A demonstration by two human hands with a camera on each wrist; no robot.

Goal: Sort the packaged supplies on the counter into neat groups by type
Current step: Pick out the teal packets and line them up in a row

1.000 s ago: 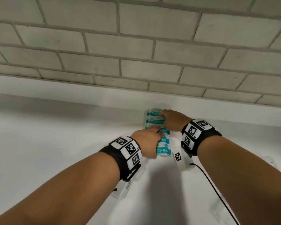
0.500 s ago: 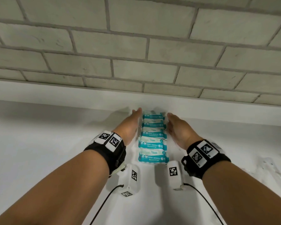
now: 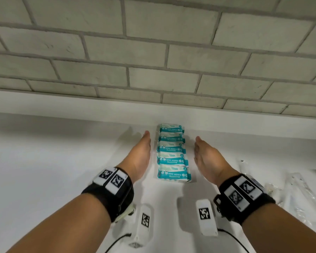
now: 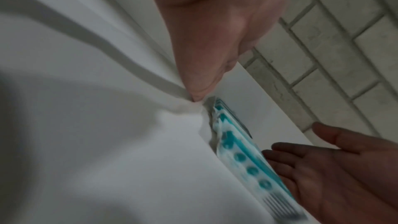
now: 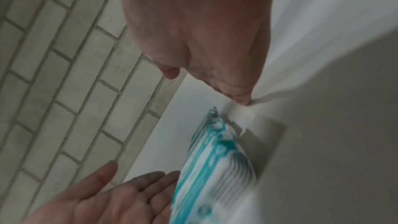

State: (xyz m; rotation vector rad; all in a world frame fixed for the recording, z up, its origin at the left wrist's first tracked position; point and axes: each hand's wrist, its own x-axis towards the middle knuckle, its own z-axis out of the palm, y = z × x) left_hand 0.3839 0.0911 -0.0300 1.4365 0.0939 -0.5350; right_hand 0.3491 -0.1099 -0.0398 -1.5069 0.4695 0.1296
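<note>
Several teal-and-white mini wipes packs (image 3: 172, 154) lie in one overlapping row on the white counter (image 3: 53, 170), running back to the wall ledge. My left hand (image 3: 140, 152) stands flat on its edge just left of the row, fingers straight, a small gap from the packs. My right hand (image 3: 204, 154) stands the same way on the right side, also apart from them. The left wrist view shows the row (image 4: 239, 152) edge-on with the right hand (image 4: 336, 168) behind it. The right wrist view shows the packs (image 5: 213, 168) and the left palm (image 5: 112, 200).
Clear plastic-wrapped items (image 3: 303, 194) lie on the counter at the right. A grey brick wall (image 3: 153, 61) rises behind a white ledge (image 3: 80, 108) at the back of the counter.
Both hands let go of the packs, flattened along the two sides of the row, and have now drawn slightly outward from it. The row lies straightened.
</note>
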